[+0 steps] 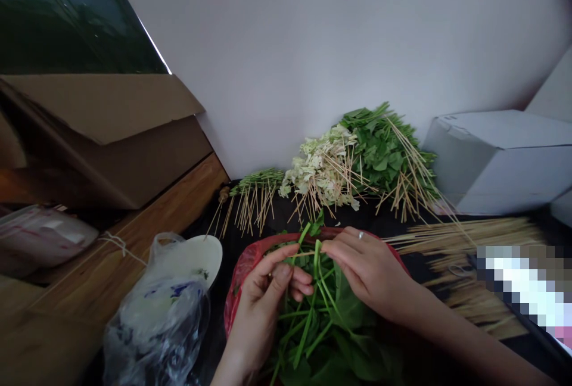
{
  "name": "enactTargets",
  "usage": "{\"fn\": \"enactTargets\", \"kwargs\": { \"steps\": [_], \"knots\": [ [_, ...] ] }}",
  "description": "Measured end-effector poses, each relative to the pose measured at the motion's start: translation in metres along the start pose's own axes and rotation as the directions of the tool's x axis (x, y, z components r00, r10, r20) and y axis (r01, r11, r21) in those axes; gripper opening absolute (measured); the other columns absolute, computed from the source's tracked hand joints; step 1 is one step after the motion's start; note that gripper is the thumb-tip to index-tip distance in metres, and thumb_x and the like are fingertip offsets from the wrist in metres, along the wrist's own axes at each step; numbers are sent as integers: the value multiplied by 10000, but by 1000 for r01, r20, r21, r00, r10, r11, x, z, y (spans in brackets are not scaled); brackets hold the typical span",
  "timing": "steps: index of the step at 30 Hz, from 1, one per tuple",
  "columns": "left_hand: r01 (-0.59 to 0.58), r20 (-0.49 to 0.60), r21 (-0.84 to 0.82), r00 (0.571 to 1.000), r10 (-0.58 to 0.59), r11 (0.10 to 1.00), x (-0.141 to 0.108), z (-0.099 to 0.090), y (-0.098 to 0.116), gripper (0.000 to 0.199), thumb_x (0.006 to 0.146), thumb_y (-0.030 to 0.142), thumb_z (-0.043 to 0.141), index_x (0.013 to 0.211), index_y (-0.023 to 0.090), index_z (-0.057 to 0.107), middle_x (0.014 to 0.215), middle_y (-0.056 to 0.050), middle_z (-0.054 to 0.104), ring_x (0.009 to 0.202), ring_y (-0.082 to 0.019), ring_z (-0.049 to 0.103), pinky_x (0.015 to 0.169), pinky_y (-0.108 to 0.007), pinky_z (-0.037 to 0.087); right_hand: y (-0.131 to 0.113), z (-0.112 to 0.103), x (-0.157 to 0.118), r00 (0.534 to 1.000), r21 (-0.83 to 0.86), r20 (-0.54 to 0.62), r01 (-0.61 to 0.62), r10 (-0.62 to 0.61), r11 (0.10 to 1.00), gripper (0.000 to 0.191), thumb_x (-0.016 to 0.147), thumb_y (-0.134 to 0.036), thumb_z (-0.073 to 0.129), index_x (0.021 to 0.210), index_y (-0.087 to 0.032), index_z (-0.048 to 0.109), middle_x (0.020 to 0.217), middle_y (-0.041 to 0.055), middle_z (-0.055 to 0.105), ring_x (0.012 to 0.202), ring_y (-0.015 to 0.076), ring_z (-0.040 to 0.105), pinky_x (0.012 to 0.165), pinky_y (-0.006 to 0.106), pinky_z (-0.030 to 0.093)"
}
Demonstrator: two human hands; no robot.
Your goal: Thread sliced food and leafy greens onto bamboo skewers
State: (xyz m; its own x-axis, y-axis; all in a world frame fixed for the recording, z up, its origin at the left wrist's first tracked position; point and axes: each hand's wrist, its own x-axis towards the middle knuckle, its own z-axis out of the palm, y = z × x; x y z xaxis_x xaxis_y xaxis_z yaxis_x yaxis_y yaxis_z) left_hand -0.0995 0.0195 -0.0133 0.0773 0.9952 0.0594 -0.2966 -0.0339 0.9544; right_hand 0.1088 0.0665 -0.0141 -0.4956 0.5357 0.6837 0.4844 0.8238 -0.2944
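Observation:
Above a red plastic bag (239, 273) of leafy greens (330, 344), my two hands work close together. A thin bamboo skewer (308, 253) runs level between them, and a folded green stem (317, 255) hangs across it. My right hand (361, 261), wearing a ring, pinches the skewer's right part beside that stem. On the other side, my left hand (268, 290) has its fingers curled around a second green stem (304, 232), by the skewer's left end. The skewer's left tip is partly hidden by the fingers.
Against the wall lie skewered green stems (259, 180), skewered pale cabbage (322, 165) and skewered leafy greens (379, 142). Loose skewers (473, 279) spread at right, by a white box (504, 159). Left are a white bowl (210, 252), a clear plastic bag (156, 326) and a cardboard box (125, 165).

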Motion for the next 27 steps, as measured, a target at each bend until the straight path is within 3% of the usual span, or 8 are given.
{"fn": "enactTargets", "kwargs": {
  "steps": [4, 9, 13, 19, 27],
  "knots": [
    [43, 5, -88, 999, -42, 995, 0, 0, -1, 471, 942, 253, 679, 1402, 270, 582, 877, -62, 786, 745, -151, 725, 662, -223, 532, 1, 0, 1, 999, -69, -20, 40, -41, 997, 266, 978, -67, 413, 1039, -110, 668, 891, 90, 685, 807, 216, 593, 740, 347, 475],
    [67, -4, -121, 998, -68, 990, -1, 0, -1, 243, 902, 232, 726, 1141, 200, 758, 956, -79, 788, 762, -148, 726, 669, -207, 541, 3, -2, -2, 999, -86, -35, 21, -24, 996, 285, 978, -59, 408, 1076, -117, 668, 913, 96, 689, 820, 208, 596, 743, 333, 476],
    [60, -66, -136, 995, -70, 989, -1, 1, -2, 233, 873, 276, 764, 1091, 196, 781, 975, -85, 792, 796, -157, 728, 731, -228, 560, 3, -1, -4, 999, -83, -36, 12, -15, 996, 278, 977, -63, 425, 1110, -126, 661, 893, 80, 680, 820, 200, 591, 742, 321, 470],
    [35, -184, -196, 980, -72, 980, 4, 3, -3, 201, 759, 326, 866, 881, 178, 807, 742, -23, 744, 662, -103, 654, 665, -186, 531, 0, 0, -5, 998, -103, -50, 44, -49, 994, 277, 976, -75, 423, 1080, -136, 671, 861, 65, 673, 771, 199, 575, 700, 326, 456],
    [40, -235, -181, 968, -83, 983, 5, 0, -3, 212, 742, 331, 875, 837, 168, 778, 778, -17, 713, 705, -115, 631, 698, -220, 522, -1, -3, -3, 997, -141, -55, 43, -51, 989, 274, 970, -72, 439, 1083, -127, 683, 828, 60, 675, 734, 204, 602, 655, 334, 462]
  ]
}}
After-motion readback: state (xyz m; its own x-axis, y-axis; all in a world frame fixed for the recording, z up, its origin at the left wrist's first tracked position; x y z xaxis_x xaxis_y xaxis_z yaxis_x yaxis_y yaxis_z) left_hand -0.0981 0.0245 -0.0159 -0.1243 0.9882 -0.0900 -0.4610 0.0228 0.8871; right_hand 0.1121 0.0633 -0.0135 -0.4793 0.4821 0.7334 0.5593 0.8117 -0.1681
